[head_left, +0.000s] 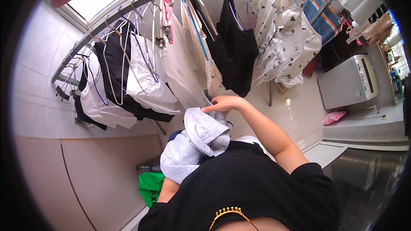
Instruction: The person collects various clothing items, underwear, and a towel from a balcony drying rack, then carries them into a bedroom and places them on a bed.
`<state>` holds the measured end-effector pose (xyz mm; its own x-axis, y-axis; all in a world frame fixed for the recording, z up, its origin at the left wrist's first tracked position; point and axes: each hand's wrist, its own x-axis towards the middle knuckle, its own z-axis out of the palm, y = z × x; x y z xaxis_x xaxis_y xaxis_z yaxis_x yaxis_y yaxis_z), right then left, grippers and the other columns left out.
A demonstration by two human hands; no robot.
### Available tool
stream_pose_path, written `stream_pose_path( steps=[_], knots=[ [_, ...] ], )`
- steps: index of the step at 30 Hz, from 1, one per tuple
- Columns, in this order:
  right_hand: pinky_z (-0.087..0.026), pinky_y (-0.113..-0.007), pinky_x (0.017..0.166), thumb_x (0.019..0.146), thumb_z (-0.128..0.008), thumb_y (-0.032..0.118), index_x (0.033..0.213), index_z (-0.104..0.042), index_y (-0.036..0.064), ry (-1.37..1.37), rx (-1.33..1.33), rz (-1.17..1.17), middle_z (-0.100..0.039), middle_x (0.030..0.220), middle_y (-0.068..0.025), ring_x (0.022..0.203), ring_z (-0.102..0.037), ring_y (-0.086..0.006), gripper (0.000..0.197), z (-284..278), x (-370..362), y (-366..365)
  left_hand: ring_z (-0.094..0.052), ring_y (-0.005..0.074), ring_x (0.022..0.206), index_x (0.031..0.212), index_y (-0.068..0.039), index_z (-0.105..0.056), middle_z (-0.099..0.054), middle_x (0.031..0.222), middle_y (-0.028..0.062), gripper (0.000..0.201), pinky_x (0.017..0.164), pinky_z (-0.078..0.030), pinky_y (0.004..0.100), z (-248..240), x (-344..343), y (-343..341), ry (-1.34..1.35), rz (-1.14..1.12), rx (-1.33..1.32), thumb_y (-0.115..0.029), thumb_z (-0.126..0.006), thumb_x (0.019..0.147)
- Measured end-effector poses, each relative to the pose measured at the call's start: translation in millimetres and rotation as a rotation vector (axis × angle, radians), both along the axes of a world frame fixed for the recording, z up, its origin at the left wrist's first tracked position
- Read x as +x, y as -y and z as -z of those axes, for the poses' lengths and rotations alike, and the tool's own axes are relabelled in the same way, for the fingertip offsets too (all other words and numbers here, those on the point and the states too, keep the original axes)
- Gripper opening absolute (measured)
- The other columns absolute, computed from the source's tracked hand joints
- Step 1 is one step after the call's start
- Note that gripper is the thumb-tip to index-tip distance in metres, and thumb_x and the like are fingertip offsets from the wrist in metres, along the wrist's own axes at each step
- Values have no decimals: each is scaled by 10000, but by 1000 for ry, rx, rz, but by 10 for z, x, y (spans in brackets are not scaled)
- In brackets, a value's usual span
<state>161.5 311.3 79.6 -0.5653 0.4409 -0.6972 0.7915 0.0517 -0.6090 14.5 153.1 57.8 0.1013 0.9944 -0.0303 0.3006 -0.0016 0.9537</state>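
A light grey heather garment (192,139) lies bunched in front of my body; its kind does not show in these folds. My right hand (226,103) pinches the garment's upper edge between thumb and fingers. My left forearm (169,189) goes up under the cloth, which covers the left hand entirely. Dark blue fabric (174,135) peeks out at the left side of the grey bundle. Just beyond the right hand hang a sheer white garment (182,66) and a black sleeveless top (236,45).
A metal clothes rail (124,12) curves across the far side, with several hangers and clothes. A white patterned shirt (282,34) hangs at right. Beyond it stands a white washing machine (349,81), near a pink bag (334,117). A green bag (150,186) is low at left.
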Motion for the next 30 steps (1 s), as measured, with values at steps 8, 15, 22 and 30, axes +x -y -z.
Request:
stream_pose_path(
  steps=[8,15,22,30],
  knots=[
    [-442,-290,702,660,-685,338,972,-640,28,-62,-25,-149,-640,911,-92,817,-572,-166,442,27,838,-29,-613,247,699,907,-50,-587,-607,798,102,332,593,-485,322,-283,877,-239,-558,167,365,-209,-648,622],
    [-410,-265,800,679,-672,177,884,-611,-12,-550,164,209,-523,986,-69,926,-509,-154,285,-50,1746,-32,-615,252,690,887,-57,-597,-611,773,98,339,581,-483,328,-404,1158,-364,-651,197,406,-217,-662,595],
    [-378,-266,839,685,-657,148,870,-626,-20,-766,196,23,-486,1017,-60,965,-473,-152,252,-890,2098,33,-568,157,942,1228,-28,-428,-584,1056,104,365,811,-461,252,216,902,-463,697,-266,-169,-190,-436,901],
    [-436,-284,782,704,-687,208,934,-608,-39,-1482,135,-354,-517,1050,-96,933,-523,-165,347,-2156,1260,490,-560,197,977,1295,-57,-355,-541,1133,126,570,802,-479,295,-601,1087,-540,1031,-115,-228,-343,-522,831]
  ],
)
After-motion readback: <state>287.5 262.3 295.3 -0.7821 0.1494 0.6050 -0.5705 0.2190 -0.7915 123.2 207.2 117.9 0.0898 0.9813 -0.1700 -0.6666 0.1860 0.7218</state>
